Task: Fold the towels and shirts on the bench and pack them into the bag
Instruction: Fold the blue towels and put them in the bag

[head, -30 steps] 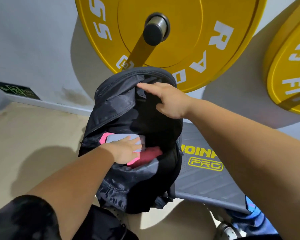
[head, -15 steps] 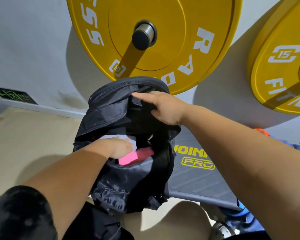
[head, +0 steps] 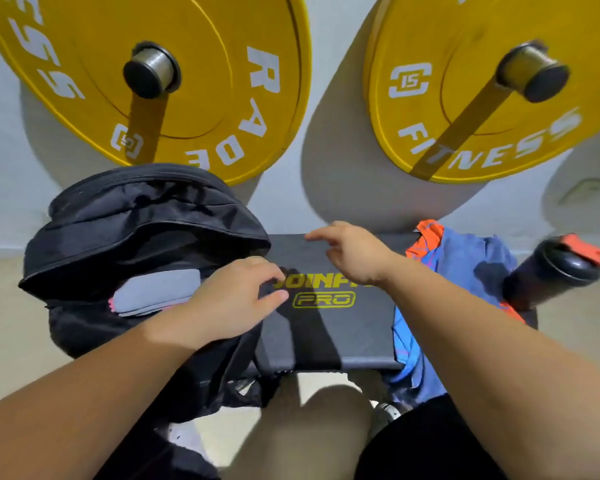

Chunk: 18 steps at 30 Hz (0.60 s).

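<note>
A black bag (head: 125, 216) stands open at the bench's left end. Inside its mouth lies a folded grey cloth (head: 156, 291) over a pink one (head: 112, 304). My left hand (head: 236, 299) hovers at the bag's right edge with its fingers loosely curled and nothing in them. My right hand (head: 352, 252) is over the dark bench pad (head: 326, 334), fingers apart and empty. A crumpled blue and orange shirt (head: 461, 261) lies on the bench's right part, draping over its front edge.
Two yellow weight plates (head: 222, 81) (head: 465, 109) hang on the wall behind the bench. A black bottle with an orange cap (head: 555, 268) lies at the far right. My knees are below the bench's front edge. Beige floor lies to the left.
Both hands have left the bag: the left pulled out of its mouth, the right let go of the flap and moved right over the bench. The view has swung right.
</note>
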Each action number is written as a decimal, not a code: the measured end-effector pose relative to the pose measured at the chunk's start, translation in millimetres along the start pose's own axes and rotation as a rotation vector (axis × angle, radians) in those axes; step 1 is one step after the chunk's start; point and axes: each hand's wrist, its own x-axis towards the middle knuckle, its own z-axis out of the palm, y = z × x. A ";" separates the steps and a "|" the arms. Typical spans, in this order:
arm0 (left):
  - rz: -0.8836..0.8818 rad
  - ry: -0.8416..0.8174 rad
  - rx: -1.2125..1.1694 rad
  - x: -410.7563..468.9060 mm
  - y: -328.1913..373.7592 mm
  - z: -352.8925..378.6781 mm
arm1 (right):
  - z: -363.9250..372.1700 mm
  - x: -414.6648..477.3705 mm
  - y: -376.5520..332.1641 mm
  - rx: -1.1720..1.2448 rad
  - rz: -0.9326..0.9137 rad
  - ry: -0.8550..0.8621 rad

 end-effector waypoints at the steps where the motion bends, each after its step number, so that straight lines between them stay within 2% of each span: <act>1: 0.030 -0.016 -0.014 11.6 16.0 11.3 | 2.1 -14.6 24.6 -0.027 0.095 -0.040; 4: 0.069 -0.107 -0.037 48.5 58.7 54.7 | 7.4 -61.4 94.1 -0.120 0.361 -0.197; 7: 0.035 -0.239 -0.046 83.7 95.2 101.9 | 13.8 -105.4 151.3 -0.143 0.626 -0.237; 10: 0.016 -0.334 -0.055 112.7 125.8 143.3 | 21.4 -132.0 194.0 0.108 0.848 -0.200; 14: -0.056 -0.454 -0.077 141.2 148.7 190.0 | 25.5 -145.1 227.8 0.310 0.987 -0.107; 18: -0.124 -0.530 -0.161 154.2 163.6 226.8 | 28.4 -142.4 235.8 0.334 1.034 -0.046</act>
